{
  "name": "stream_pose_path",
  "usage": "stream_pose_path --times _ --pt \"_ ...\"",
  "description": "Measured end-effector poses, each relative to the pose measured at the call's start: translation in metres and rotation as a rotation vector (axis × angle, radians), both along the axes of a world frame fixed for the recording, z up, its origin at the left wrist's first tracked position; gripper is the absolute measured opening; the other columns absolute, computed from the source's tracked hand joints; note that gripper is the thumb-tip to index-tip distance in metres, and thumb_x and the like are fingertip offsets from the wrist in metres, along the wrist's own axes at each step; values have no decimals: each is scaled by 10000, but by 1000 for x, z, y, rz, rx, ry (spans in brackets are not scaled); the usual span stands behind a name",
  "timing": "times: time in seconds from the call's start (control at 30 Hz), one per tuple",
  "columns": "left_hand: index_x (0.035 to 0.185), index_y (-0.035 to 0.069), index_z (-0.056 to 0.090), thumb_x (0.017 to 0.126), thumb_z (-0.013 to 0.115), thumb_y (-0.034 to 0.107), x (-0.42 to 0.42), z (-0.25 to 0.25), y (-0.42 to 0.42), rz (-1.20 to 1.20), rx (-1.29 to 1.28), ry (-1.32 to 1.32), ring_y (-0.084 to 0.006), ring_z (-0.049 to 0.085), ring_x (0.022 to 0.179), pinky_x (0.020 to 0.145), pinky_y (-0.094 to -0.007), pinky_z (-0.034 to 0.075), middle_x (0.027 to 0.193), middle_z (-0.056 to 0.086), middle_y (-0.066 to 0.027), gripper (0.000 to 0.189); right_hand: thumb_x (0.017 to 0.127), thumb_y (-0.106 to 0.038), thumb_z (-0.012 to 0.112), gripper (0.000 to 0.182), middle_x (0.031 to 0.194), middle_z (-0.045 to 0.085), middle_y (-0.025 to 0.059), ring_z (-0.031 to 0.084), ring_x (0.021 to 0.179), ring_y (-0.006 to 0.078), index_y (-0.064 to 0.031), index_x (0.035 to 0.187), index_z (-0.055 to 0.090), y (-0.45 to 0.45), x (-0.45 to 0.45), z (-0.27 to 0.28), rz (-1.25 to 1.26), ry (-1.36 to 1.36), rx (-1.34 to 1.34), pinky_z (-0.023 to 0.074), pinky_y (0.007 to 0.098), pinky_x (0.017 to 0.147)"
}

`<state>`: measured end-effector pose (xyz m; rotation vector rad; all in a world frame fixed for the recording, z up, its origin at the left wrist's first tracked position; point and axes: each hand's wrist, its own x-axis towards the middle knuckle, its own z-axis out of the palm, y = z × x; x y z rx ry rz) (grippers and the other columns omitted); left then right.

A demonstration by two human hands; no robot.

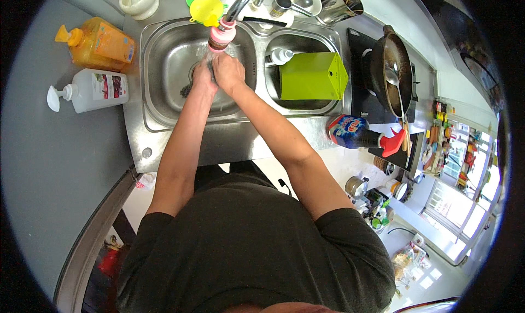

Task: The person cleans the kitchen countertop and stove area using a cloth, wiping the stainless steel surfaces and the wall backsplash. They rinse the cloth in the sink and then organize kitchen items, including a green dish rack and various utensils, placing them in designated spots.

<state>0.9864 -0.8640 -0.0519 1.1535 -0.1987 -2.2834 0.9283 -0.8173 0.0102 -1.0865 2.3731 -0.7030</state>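
My left hand and my right hand are close together over the left basin of a steel double sink, under running water. The water comes from a curved chrome faucet with a pink and white filter nozzle. Something small and greyish shows between the hands; the hands hide most of it, and I cannot tell what it is or which hand holds it. A dark mesh-like scrubber lies on the basin floor, left of my left wrist.
An orange pump bottle and a white pump bottle are at left. A green container and a white bottle occupy the right basin. A spray bottle is at its front right, a wok on the hob beyond.
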Motion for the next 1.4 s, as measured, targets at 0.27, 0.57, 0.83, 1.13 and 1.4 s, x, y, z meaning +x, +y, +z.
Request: stream_pose_path --times 0.27,0.57,0.83,1.13,1.4 --pt "1079 45 569 869 542 197 35 -60 10 -9 94 -337 -259 606 800 691 -427 488 964 600 -106 261 821 -422 561 509 1203 408 254 506 1070 396 -34 1148 546 82 -14 -36 4 -222 70 398 387 949" --pt "1243 98 526 774 663 228 12 -45 39 -663 -319 -688 -273 543 1061 890 -390 406 1192 569 -134 506 780 -166 652 320 1130 525 174 579 948 340 -20 1060 600 147 -46 32 126 88 130 464 385 841" --pt "1009 31 648 778 639 165 48 -51 24 -528 -612 -669 -173 571 866 779 -308 439 943 639 -78 267 695 -93 652 250 995 548 176 573 901 339 -23 920 571 167 -136 54 27 604 43 500 410 754" --pt "961 24 627 752 647 96 24 -20 51 -494 -1419 -871 -252 581 872 797 -329 445 915 604 -119 222 666 -130 701 328 1002 551 171 539 954 336 -23 963 613 189 -189 52 -116 635 -35 454 401 827" --pt "928 64 635 735 656 107 -26 22 73 -623 -1409 -775 -319 551 947 842 -377 432 963 588 -138 199 663 -248 766 594 1187 426 179 528 1026 345 -103 1167 488 104 -160 8 48 351 187 508 427 783"
